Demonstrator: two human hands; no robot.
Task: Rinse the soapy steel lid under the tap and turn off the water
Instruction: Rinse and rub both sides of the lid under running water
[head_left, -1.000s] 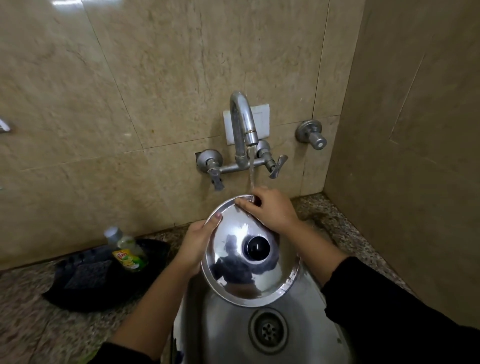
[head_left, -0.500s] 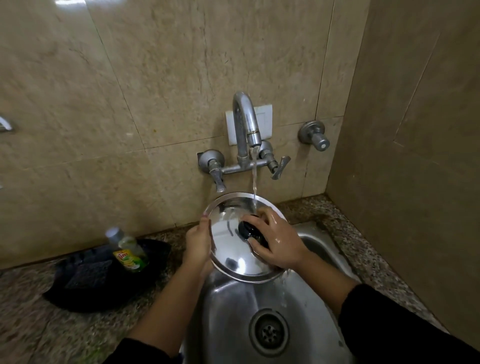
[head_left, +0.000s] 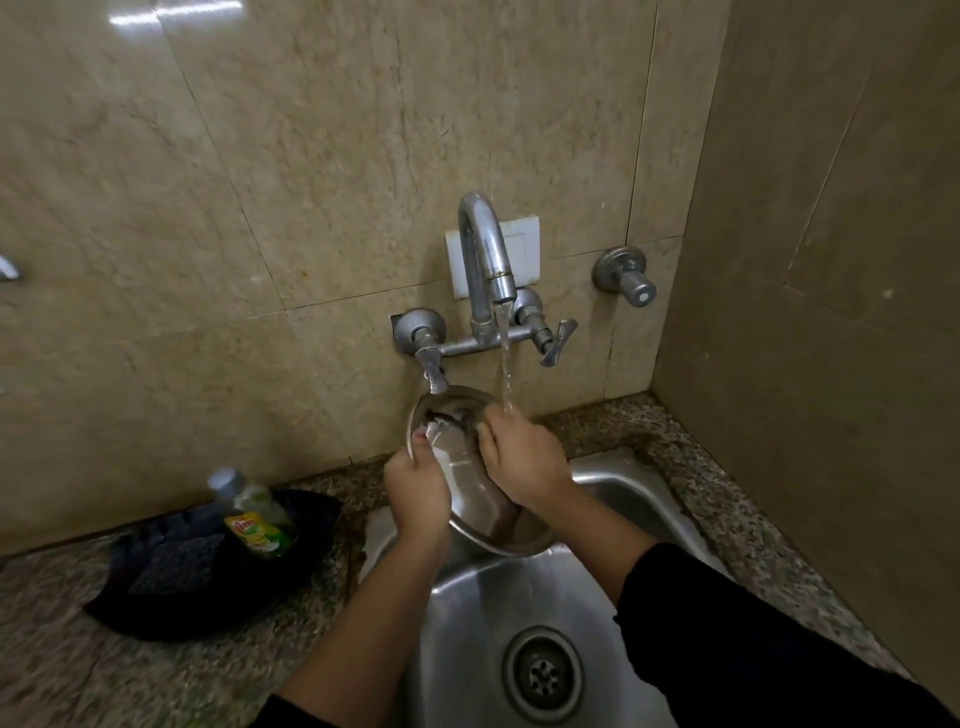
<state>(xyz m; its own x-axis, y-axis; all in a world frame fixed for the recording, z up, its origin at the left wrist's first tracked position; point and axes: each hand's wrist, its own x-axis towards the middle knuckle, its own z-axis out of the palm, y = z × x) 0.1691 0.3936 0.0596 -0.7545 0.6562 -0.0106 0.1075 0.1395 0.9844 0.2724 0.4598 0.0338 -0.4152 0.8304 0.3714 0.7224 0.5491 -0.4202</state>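
The round steel lid (head_left: 467, 483) is tilted steeply over the back of the steel sink (head_left: 483, 613), its shiny face towards me. My left hand (head_left: 415, 488) grips its left rim. My right hand (head_left: 524, 457) lies across its right side and hides the black knob. Water runs from the curved tap (head_left: 485, 260) in a thin stream onto my right hand's fingers and the lid's upper edge. The tap's two lever handles, the left one (head_left: 431, 364) and the right one (head_left: 556, 340), stick out below the spout.
A black tray (head_left: 171, 587) on the granite counter at the left holds a dish soap bottle (head_left: 254, 514) and a dark scrub pad. A separate wall valve (head_left: 626, 278) sits right of the tap. The sink drain (head_left: 543, 675) lies near me. A tiled side wall closes off the right.
The lid has tipped up steeper and moved back towards the tap. My right hand has slid from the lid's top rim, over the knob, to its right side under the stream.
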